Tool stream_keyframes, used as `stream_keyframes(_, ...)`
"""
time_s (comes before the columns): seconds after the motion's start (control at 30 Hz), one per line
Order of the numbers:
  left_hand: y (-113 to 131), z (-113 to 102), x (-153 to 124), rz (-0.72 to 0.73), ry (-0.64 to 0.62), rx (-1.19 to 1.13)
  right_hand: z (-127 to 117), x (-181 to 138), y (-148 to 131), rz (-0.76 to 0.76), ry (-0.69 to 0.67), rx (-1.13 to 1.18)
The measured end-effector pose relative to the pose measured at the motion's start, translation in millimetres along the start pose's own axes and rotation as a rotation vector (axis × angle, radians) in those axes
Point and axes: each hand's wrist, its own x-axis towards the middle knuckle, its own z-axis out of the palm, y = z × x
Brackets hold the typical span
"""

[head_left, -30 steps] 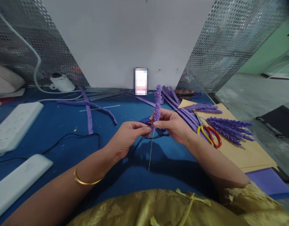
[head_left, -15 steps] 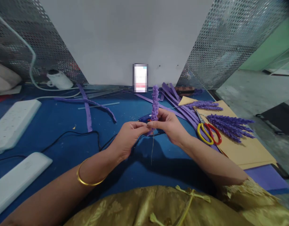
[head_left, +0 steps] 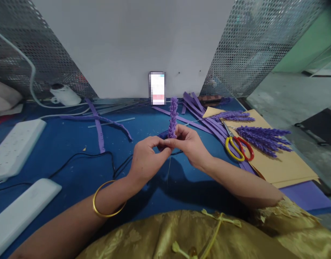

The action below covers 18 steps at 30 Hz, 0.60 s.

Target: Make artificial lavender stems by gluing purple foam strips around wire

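Observation:
Both of my hands meet over the middle of the blue table [head_left: 73,144] and hold a purple foam lavender sprig [head_left: 172,118] upright. My left hand [head_left: 147,156] pinches the sprig's lower end from the left, fingers closed. From the right, my right hand [head_left: 191,144] pinches the same spot. A thin wire stem [head_left: 169,172] hangs down below the fingers. A gold bangle [head_left: 107,199] rings my left wrist.
Finished purple sprigs [head_left: 263,140] lie on brown paper [head_left: 286,167] at the right, beside red and yellow scissors [head_left: 239,149] and purple foam strips [head_left: 205,118]. More strips [head_left: 100,129] and black cables [head_left: 81,158] lie at the left, near white power strips [head_left: 14,147]. Perforated metal panels flank the table.
The sprig and both hands have shifted slightly left and nearer together. My left fingers have curled tighter around the sprig's base, and less wire shows below them.

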Motion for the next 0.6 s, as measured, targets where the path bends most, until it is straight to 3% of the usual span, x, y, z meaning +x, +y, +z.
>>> stream_keyframes(0.17, 1, -12, 9, -0.167, 0.058, -0.317, -5, 5, -6, -0.095, 0.002, -0.099)
stream_keyframes(0.37, 3, -19, 19, -0.302, 0.142, -0.601, -2, -1, -2, 0.055, -0.277, -0.208)
stream_keyframes(0.6, 2, -16, 17, -0.322, 0.095, -0.724, 3, -8, -7, -0.007, -0.193, -0.187)
